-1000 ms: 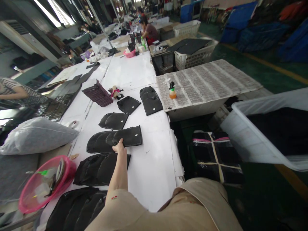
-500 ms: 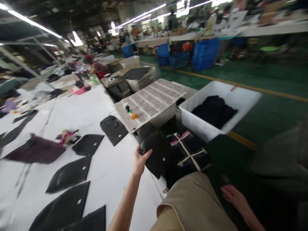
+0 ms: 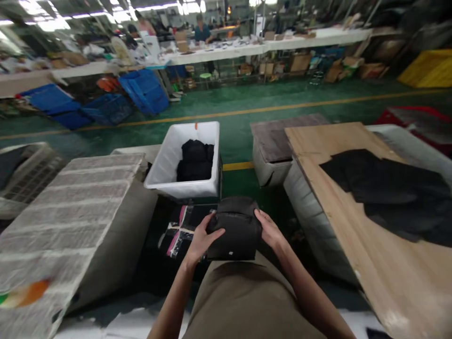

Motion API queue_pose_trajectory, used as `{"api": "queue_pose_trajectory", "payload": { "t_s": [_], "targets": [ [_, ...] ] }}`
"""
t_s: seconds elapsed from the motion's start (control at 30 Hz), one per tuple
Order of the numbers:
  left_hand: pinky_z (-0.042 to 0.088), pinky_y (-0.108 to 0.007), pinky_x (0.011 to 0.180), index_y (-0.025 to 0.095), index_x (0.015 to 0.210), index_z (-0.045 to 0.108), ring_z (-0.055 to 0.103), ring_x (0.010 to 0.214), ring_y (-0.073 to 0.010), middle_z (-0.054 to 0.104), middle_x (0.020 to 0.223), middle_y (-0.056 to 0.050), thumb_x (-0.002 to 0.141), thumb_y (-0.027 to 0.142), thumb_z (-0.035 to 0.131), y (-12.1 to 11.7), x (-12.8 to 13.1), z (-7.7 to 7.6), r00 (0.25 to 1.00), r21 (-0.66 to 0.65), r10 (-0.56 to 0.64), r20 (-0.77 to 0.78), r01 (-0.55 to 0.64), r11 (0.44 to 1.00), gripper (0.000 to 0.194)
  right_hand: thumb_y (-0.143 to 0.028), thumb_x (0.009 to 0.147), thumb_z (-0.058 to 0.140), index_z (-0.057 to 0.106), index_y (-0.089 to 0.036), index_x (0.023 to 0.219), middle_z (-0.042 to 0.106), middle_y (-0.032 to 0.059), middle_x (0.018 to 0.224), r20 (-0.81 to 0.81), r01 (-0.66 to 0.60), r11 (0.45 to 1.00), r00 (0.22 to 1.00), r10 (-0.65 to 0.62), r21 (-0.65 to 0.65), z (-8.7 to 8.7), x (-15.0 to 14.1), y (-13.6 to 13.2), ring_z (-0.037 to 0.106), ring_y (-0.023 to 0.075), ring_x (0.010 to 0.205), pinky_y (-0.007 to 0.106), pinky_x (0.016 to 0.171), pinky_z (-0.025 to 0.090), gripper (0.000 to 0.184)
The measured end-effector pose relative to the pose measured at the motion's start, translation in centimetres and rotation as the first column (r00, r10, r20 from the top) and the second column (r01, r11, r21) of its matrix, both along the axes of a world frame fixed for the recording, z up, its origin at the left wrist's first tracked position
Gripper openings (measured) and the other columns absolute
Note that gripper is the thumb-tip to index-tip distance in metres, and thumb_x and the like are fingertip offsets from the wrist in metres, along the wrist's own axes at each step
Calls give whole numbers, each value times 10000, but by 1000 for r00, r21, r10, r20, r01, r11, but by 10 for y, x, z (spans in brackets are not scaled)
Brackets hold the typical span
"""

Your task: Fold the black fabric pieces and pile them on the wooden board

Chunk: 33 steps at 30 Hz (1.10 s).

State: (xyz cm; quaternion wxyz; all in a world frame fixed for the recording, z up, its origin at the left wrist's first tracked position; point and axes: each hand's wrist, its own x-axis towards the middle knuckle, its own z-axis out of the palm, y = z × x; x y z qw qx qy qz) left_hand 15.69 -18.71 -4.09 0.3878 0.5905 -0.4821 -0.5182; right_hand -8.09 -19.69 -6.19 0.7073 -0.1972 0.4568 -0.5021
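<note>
A black fabric piece [image 3: 235, 228] is held in front of me, above my knees, between both hands. My left hand [image 3: 202, 239] grips its left edge, fingers curled over the top. Against its right edge rests my right hand [image 3: 269, 229], fingers wrapped around it. Below and behind the piece lies a black bundle tied with pink and cream tape [image 3: 181, 228] on the floor.
A white bin [image 3: 165, 165] with black pieces stands ahead on the green floor. A paper-covered table [image 3: 70, 197] is at the left. At the right, a wooden board [image 3: 339, 188] carries black fabric [image 3: 391, 188]. Blue crates [image 3: 141, 92] and people at long tables are far back.
My view has swung right, away from the white table. The left hand carried the black piece off the table to my lap, and the right hand came up and took its other edge.
</note>
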Motion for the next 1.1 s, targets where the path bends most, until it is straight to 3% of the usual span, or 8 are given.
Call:
{"api": "queue_pose_trajectory", "payload": {
  "t_s": [0.17, 0.3, 0.47, 0.63, 0.77, 0.97, 1.03, 1.1],
  "targets": [
    [536, -364, 861, 164, 1062, 694, 679, 960, -269, 739, 1009, -83, 680, 395, 778, -1, -36, -44, 980, 147, -187, 74, 174, 974, 454, -495, 699, 792, 735, -231, 968, 770, 35, 887, 18, 223, 975, 975, -223, 5, -3, -38, 23, 707, 252, 876, 338, 753, 547, 382],
    [541, -354, 814, 161, 997, 722, 682, 925, -273, 752, 969, -73, 722, 443, 731, 0, -63, -56, 958, 193, -276, 83, 256, 947, 394, -456, 683, 797, 734, -237, 936, 769, 31, 857, 22, 485, 874, 874, -486, 40, -5, -63, 35, 702, 265, 905, 346, 762, 560, 341],
    [518, -341, 893, 166, 977, 738, 671, 965, -263, 756, 1002, -47, 765, 497, 665, -3, -96, -42, 941, 101, -305, 146, 293, 951, 400, -439, 652, 792, 724, -205, 859, 758, 24, 769, -61, 695, 716, 719, -693, 57, -10, -102, 44, 706, 250, 821, 329, 729, 560, 320],
    [509, -315, 923, 164, 1011, 714, 656, 1011, -247, 736, 1055, -59, 807, 532, 632, -8, -117, -22, 976, 9, -189, 104, 189, 982, 429, -413, 623, 762, 675, -215, 758, 723, -12, 684, -206, 876, 476, 481, -852, 76, -13, -149, 64, 671, 202, 683, 296, 645, 546, 256],
    [499, -306, 958, 205, 1148, 661, 641, 1079, -216, 702, 1153, -58, 851, 537, 597, -19, -115, -14, 997, 57, 51, -64, -47, 997, 450, -408, 669, 710, 630, -215, 735, 692, -31, 669, -295, 936, 353, 332, -896, -19, -10, -195, 87, 636, 163, 631, 271, 610, 524, 219],
    [559, -264, 818, 254, 1205, 625, 703, 876, -177, 728, 1059, -30, 841, 499, 634, -41, -91, -2, 934, 262, 345, -89, -312, 913, 439, -334, 694, 642, 568, -210, 663, 602, -18, 639, -414, 979, 92, 9, -910, -180, -5, -273, 134, 575, 141, 602, 261, 563, 505, 147],
    [565, -266, 790, 247, 1190, 632, 705, 838, -175, 738, 1012, -31, 828, 486, 656, -42, -88, 3, 934, 264, 334, -126, -293, 919, 435, -331, 732, 575, 528, -229, 645, 608, 23, 697, -516, 961, 47, -104, -850, -273, -4, -295, 151, 609, 176, 669, 320, 595, 521, 142],
    [567, -274, 768, 218, 1157, 651, 704, 825, -186, 745, 942, -44, 794, 496, 694, -39, -91, 6, 946, 269, 298, -129, -256, 928, 459, -334, 743, 553, 457, -253, 610, 630, 76, 812, -569, 957, 58, -119, -814, -284, -4, -308, 166, 627, 216, 801, 373, 641, 511, 183]
  ]
}}
